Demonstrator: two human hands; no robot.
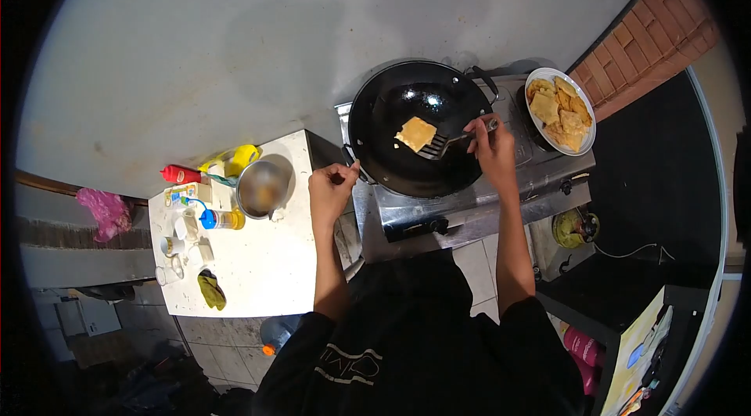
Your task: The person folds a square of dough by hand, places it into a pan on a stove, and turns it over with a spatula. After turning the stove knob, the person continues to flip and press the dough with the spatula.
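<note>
A black wok (383, 95) sits on the stove, its inside shiny with oil. In it lies a square golden-brown fried piece (416, 134), with small crumbs beside it. My right hand (493, 148) is closed round the handle of a slotted spatula (435, 147), whose blade touches the near right edge of the piece. At the wok's left side my left hand (332, 187) is closed, fingers pinched on the wok's side handle (349, 155). The fingers partly cover that handle.
A white plate (586, 144) of several fried pieces stands right of the wok on the steel stove (415, 212). On the white table (274, 275) at left are a metal bowl (249, 189), red bottle (181, 174), blue-capped oil bottle (223, 219) and green cloth (210, 289).
</note>
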